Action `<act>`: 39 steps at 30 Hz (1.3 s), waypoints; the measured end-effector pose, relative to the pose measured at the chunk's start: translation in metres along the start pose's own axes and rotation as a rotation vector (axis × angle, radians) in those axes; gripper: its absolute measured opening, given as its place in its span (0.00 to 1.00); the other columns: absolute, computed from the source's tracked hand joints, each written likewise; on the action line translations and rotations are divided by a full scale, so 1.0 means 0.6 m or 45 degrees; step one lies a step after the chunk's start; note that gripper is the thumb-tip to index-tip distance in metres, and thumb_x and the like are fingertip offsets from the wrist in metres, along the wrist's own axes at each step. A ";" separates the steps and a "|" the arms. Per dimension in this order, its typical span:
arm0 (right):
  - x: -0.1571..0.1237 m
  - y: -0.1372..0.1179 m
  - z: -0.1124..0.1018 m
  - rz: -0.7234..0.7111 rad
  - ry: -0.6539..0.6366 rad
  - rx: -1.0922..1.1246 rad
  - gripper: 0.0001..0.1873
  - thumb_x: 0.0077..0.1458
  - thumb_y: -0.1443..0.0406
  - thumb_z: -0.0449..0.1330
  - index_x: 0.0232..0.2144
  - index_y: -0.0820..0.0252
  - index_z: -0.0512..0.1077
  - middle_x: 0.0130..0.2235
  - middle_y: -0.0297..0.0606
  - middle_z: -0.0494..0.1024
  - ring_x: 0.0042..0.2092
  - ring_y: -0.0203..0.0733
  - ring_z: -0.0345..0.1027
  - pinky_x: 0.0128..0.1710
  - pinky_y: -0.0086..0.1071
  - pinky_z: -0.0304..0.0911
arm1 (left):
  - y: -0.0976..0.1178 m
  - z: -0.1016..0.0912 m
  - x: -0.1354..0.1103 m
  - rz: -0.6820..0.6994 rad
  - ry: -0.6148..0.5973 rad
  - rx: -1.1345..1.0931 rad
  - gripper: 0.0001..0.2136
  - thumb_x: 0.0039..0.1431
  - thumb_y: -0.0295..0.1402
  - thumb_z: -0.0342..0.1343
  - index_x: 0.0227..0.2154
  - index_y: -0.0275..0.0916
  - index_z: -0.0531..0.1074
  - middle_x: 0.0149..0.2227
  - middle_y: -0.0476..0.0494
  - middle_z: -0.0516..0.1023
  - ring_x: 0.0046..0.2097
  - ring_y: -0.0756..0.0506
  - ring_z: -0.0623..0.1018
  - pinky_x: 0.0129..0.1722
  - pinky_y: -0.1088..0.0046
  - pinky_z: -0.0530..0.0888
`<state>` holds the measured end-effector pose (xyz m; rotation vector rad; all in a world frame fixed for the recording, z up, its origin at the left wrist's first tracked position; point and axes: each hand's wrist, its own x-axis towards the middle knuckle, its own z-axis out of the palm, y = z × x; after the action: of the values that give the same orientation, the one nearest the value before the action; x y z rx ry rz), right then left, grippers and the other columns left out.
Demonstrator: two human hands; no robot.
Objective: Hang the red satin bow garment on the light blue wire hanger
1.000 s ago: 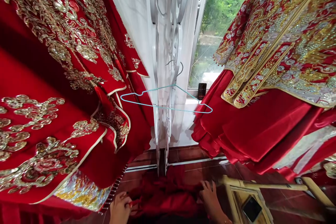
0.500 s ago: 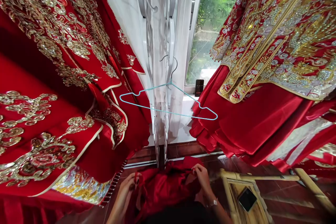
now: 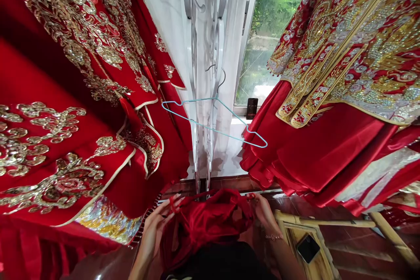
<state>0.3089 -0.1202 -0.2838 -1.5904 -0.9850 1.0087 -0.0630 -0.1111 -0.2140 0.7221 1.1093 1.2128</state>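
Observation:
Low in the view, a bundled red satin garment [image 3: 210, 218] is held up between my two hands. My left hand [image 3: 160, 218] pinches its left edge, with a thin red strap or band at the fingers. On the other side my right hand [image 3: 264, 212] grips the right edge between thumb and fingers. Which part of the garment each hand holds, I cannot tell. Ahead of the hands a light blue wire hanger [image 3: 216, 129] hangs bare by its metal hook from the white metal rack [image 3: 198, 109].
Red gowns with gold embroidery hang at left [image 3: 65, 140]; a beaded red jacket [image 3: 344, 65] over a red skirt [image 3: 315, 153] hangs at right. A phone [image 3: 307, 248] lies on a bamboo chair [image 3: 295, 232]. Another phone [image 3: 252, 108] leans by the window [image 3: 272, 35].
Both hands have risen slightly, lifting the red garment and drawing its upper edge wider. The hanger has turned a little on the rack. My view has shifted slightly.

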 end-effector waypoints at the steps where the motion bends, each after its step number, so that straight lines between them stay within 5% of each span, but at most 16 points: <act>1: 0.000 -0.011 -0.003 -0.008 0.008 0.033 0.19 0.48 0.47 0.48 0.23 0.54 0.64 0.27 0.42 0.77 0.33 0.45 0.73 0.40 0.39 0.69 | 0.006 0.003 0.000 0.038 0.006 -0.030 0.19 0.41 0.33 0.62 0.39 0.36 0.83 0.50 0.33 0.83 0.54 0.30 0.81 0.56 0.54 0.78; 5: -0.009 -0.077 -0.016 -0.094 0.080 0.297 0.16 0.47 0.55 0.52 0.32 0.57 0.73 0.43 0.49 0.83 0.50 0.51 0.77 0.52 0.43 0.69 | 0.036 0.010 0.003 0.211 0.027 -0.056 0.18 0.41 0.34 0.65 0.38 0.34 0.84 0.48 0.30 0.83 0.51 0.28 0.82 0.54 0.49 0.78; 9: -0.024 -0.151 -0.033 -0.398 0.181 0.502 0.17 0.49 0.61 0.56 0.39 0.57 0.78 0.50 0.45 0.83 0.54 0.50 0.76 0.56 0.46 0.69 | 0.077 0.013 -0.002 0.396 0.032 -0.042 0.17 0.43 0.33 0.66 0.39 0.35 0.84 0.52 0.29 0.81 0.49 0.27 0.83 0.46 0.51 0.83; 14: -0.028 -0.224 -0.066 -0.674 0.465 0.435 0.25 0.56 0.60 0.62 0.56 0.54 0.75 0.61 0.47 0.74 0.48 0.51 0.80 0.42 0.43 0.77 | 0.137 0.018 -0.019 0.653 0.074 -0.050 0.15 0.47 0.32 0.66 0.40 0.40 0.84 0.52 0.34 0.82 0.51 0.28 0.82 0.36 0.58 0.85; 20: 0.017 -0.303 -0.116 -0.808 0.520 0.018 0.30 0.52 0.59 0.67 0.58 0.56 0.75 0.57 0.48 0.78 0.24 0.34 0.74 0.20 0.29 0.70 | 0.175 0.028 -0.031 0.831 0.048 -0.046 0.11 0.51 0.33 0.67 0.39 0.42 0.85 0.48 0.40 0.84 0.49 0.32 0.84 0.39 0.59 0.86; 23: 0.047 -0.320 -0.118 -0.785 0.431 -0.037 0.32 0.48 0.61 0.69 0.57 0.59 0.76 0.53 0.48 0.82 0.24 0.33 0.73 0.23 0.29 0.72 | 0.170 0.025 -0.031 0.839 0.010 -0.028 0.12 0.53 0.35 0.68 0.41 0.45 0.84 0.49 0.42 0.84 0.48 0.33 0.84 0.40 0.59 0.86; 31: 0.101 -0.371 -0.056 -0.922 0.136 -0.088 0.26 0.47 0.62 0.70 0.50 0.61 0.78 0.52 0.44 0.82 0.46 0.44 0.79 0.48 0.37 0.74 | 0.167 0.009 -0.030 0.825 0.076 -0.016 0.13 0.52 0.37 0.69 0.40 0.41 0.84 0.49 0.39 0.84 0.46 0.33 0.84 0.37 0.63 0.86; 34: 0.116 -0.404 -0.050 -0.871 -0.016 -0.212 0.23 0.47 0.63 0.68 0.48 0.62 0.79 0.46 0.42 0.84 0.38 0.40 0.78 0.39 0.33 0.74 | 0.170 0.008 -0.029 0.861 0.087 -0.002 0.14 0.51 0.37 0.69 0.42 0.40 0.84 0.50 0.36 0.83 0.46 0.33 0.85 0.33 0.66 0.86; 39: 0.115 -0.427 -0.034 -0.732 -0.521 -0.394 0.06 0.48 0.64 0.62 0.30 0.61 0.75 0.27 0.29 0.75 0.25 0.31 0.67 0.25 0.25 0.62 | 0.170 0.022 -0.014 0.757 -0.017 0.123 0.14 0.54 0.34 0.64 0.43 0.36 0.83 0.51 0.31 0.82 0.50 0.30 0.83 0.33 0.65 0.85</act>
<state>0.3182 -0.0108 -0.0413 -1.2286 -1.8273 0.8070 -0.0866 -0.0925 -0.1152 1.1855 0.9748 1.6518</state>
